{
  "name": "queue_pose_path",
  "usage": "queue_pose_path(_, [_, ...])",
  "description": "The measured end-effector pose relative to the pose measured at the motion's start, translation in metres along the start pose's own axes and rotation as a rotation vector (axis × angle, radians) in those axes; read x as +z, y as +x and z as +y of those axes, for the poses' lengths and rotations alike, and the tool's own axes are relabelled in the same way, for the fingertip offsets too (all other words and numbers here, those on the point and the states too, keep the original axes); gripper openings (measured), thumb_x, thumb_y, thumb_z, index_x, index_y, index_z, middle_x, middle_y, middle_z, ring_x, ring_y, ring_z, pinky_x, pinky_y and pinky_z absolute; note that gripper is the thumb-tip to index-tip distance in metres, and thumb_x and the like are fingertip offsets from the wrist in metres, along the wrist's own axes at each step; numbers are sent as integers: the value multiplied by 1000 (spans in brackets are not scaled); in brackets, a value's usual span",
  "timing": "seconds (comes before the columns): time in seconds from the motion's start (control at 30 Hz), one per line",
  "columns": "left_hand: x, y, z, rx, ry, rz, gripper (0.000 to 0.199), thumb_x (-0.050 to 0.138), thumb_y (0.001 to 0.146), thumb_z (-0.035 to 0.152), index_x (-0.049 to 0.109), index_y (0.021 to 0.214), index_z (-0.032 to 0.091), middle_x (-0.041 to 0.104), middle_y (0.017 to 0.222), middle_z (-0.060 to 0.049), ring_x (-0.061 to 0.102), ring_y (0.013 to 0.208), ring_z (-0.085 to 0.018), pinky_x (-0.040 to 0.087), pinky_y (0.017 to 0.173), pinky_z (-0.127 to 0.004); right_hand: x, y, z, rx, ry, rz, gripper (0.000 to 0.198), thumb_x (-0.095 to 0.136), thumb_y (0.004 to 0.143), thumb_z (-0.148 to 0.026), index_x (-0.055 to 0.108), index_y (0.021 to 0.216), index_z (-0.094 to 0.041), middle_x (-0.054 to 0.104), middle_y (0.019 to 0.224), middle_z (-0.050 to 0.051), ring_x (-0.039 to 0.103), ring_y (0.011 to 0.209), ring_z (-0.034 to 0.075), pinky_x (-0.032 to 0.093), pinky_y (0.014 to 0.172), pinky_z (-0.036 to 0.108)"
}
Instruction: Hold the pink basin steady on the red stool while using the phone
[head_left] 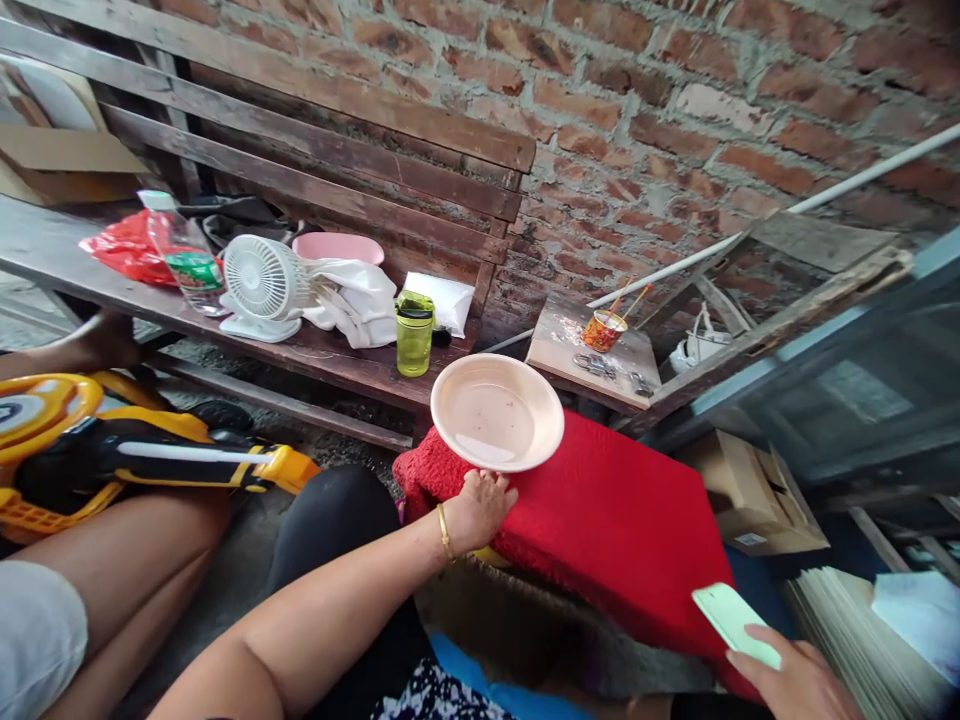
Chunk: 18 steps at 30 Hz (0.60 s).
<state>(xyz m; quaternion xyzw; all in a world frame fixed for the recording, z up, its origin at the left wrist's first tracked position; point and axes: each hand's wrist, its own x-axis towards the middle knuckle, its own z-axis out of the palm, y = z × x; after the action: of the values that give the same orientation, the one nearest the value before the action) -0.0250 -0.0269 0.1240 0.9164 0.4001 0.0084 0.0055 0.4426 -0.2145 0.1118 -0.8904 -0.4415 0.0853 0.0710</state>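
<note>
A cream plastic basin (497,412) sits at the left end of a low surface covered by a red cloth (622,510). Shallow water with a few dark specks seems to lie in it. My left hand (484,508), a gold bangle at its wrist, is at the basin's near rim, palm down with fingers slightly apart and bent. Whether the fingertips press the rim or just the cloth beside it is hard to see. Low at the right, my right hand (799,680) grips a pale green flat rectangular object (736,622) with rounded corners, its end pointing up and left.
A wooden bench (360,372) behind holds a green bottle (415,335), a white fan (262,285) and a clear bottle (191,265). A small board (555,345) bears a red cup. Another person's legs and a yellow-black toy (165,450) are left; a cardboard box (757,495) stands right.
</note>
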Motion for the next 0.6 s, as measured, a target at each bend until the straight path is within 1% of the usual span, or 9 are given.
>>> queue_pose_path(0.07, [4,2,5,19,12,20,37,58,99,15,70,133,23,67,135,-17,67,112,-30,46,88,-43,3,-26,-59,-91,116,-67,30,63,65,-57,74,87,-40,71,107,10,72,92,37,57,85,52])
queue_pose_path(0.1, [7,4,7,26,17,24,39,58,99,16,68,135,24,66,138,-17,67,114,-31,47,90,-45,6,-39,-95,-192,170,-129,33,64,67,-54,75,93,-38,72,113,7,72,101,35,57,91,47])
queue_pose_path(0.2, [19,11,13,41,29,52,45,60,98,17,65,142,28,62,146,-17,65,119,-33,46,96,-50,18,-72,-195,-480,177,-259,37,59,70,-35,76,102,-30,71,114,5,68,108,27,53,96,37])
queue_pose_path(0.27, [27,16,16,50,39,57,49,61,97,17,64,144,31,60,148,-17,63,123,-34,46,97,-51,24,-82,-229,-570,91,-301,42,56,67,-25,77,104,-29,70,112,3,66,105,25,51,96,37])
queue_pose_path(0.3, [31,18,16,54,50,47,50,61,97,17,63,145,31,60,148,-17,63,124,-35,47,97,-52,26,-82,-233,-577,58,-308,45,55,66,-23,77,105,-30,70,113,3,66,104,24,50,97,37])
queue_pose_path(0.33, [34,20,17,59,61,35,50,60,97,17,63,146,31,60,148,-17,62,124,-36,47,97,-52,27,-80,-227,-564,43,-310,47,55,65,-22,77,106,-30,70,114,2,66,104,24,49,97,37])
queue_pose_path(0.4, [39,22,16,76,79,16,50,59,98,18,63,146,31,60,148,-17,63,123,-36,47,98,-53,23,-70,-191,-481,62,-312,48,56,64,-26,76,108,-29,70,116,3,67,105,24,49,97,36])
queue_pose_path(0.5, [42,21,13,100,83,27,50,58,99,18,63,146,31,60,148,-18,62,123,-35,46,99,-53,7,-52,-99,-277,102,-265,47,57,65,-38,76,107,-29,71,117,5,71,103,26,53,90,35])
queue_pose_path(0.6, [43,16,9,104,71,43,50,57,98,16,63,145,30,61,147,-18,62,122,-35,44,100,-55,-16,-40,-8,-94,-2,-117,42,58,59,-45,77,95,-31,73,105,10,73,94,32,56,84,44])
